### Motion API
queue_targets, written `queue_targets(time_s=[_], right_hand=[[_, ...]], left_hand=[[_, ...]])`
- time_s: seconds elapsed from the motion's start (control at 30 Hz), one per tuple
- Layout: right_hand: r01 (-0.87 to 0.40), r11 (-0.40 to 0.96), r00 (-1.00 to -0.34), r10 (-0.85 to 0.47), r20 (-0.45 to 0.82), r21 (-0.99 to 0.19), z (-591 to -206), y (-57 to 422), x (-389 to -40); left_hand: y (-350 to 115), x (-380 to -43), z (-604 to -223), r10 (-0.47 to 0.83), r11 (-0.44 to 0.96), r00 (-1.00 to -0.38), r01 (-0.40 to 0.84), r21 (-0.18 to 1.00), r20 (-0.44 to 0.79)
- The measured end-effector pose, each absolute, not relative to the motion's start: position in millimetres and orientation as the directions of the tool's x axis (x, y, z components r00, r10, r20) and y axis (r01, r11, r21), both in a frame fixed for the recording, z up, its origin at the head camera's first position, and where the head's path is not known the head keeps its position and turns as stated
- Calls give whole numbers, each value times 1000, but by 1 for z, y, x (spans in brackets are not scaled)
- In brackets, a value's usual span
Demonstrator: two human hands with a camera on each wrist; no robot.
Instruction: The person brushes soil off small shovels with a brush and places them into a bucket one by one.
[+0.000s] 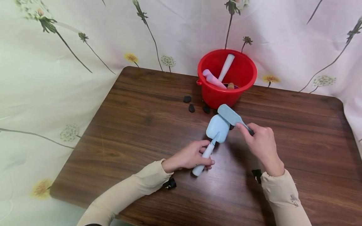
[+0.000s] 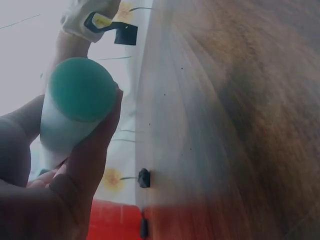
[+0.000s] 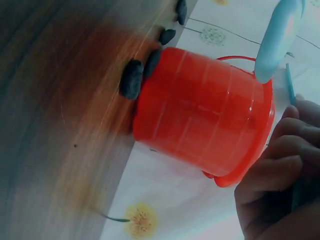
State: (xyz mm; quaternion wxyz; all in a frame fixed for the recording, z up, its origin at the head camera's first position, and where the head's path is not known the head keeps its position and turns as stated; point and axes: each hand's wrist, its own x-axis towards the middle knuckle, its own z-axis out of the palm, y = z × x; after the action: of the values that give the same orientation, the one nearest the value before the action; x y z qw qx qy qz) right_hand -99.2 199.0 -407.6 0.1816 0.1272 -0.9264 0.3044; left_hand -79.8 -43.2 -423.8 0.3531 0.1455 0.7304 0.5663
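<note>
My left hand (image 1: 195, 155) grips the pale handle of a light-blue toy shovel (image 1: 218, 128); the handle's rounded end fills much of the left wrist view. The shovel's blade is above the table, pointing toward the bucket. In my right hand (image 1: 261, 141) is a flat blue-grey spatula-like tool (image 1: 229, 115), pinched by its narrow handle. Its broad end overlaps the shovel blade's upper edge in the head view; whether they touch I cannot tell. Several black stones, such as this stone (image 1: 191, 108), lie by the red bucket (image 1: 219, 97). Another stone (image 1: 232, 127) shows partly behind the tools.
The red bucket stands at the table's back edge, holding a white handle (image 1: 227, 66), a pink object (image 1: 214, 80) and a brown-tipped item (image 1: 230, 85). Behind the brown wooden table (image 1: 135, 125) hangs a flower-printed cloth (image 1: 181, 34).
</note>
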Motion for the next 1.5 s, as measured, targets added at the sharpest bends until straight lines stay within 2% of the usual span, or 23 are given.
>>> queue_targets(time_s=[0.13, 0.23, 0.37, 0.53, 0.7, 0.8, 0.93, 1.03, 1.27, 1.37, 1.5], right_hand=[[-385, 704, -913, -192, 361, -597, -412, 195, -93], [-450, 644, -892, -291, 345, -619, -415, 191, -87], [-487, 609, -873, -346, 343, -626, -421, 188, -86], [-486, 591, -873, -307, 378, -644, -425, 193, -88], [-514, 613, -843, -231, 486, -600, -424, 201, -95], [-476, 654, -839, -139, 526, -588, -424, 207, -100], [-406, 690, -864, -76, 498, -599, -422, 209, -102], [-430, 688, -869, -140, 475, -585, -420, 205, -99], [-550, 669, -833, -396, 386, -501, -406, 185, -89], [-546, 696, -837, -433, 333, -467, -400, 180, -88], [-505, 717, -863, -420, 279, -481, -398, 182, -89]], left_hand=[[-42, -82, -423, 605, 233, -716, -260, 937, -349], [-41, -84, -422, 597, 219, -718, -284, 934, -358], [-42, -84, -421, 618, 228, -707, -257, 939, -344], [-44, -83, -419, 663, 219, -684, -213, 952, -306], [-44, -81, -418, 693, 219, -668, -164, 962, -271], [-43, -79, -419, 710, 240, -656, -118, 964, -257], [-43, -78, -423, 698, 317, -665, -42, 947, -264], [-43, -79, -423, 679, 366, -685, 5, 931, -263], [-42, -83, -418, 628, 465, -735, 90, 881, -256], [-42, -82, -417, 615, 508, -748, 133, 851, -250], [-41, -81, -418, 596, 554, -765, 173, 814, -244]])
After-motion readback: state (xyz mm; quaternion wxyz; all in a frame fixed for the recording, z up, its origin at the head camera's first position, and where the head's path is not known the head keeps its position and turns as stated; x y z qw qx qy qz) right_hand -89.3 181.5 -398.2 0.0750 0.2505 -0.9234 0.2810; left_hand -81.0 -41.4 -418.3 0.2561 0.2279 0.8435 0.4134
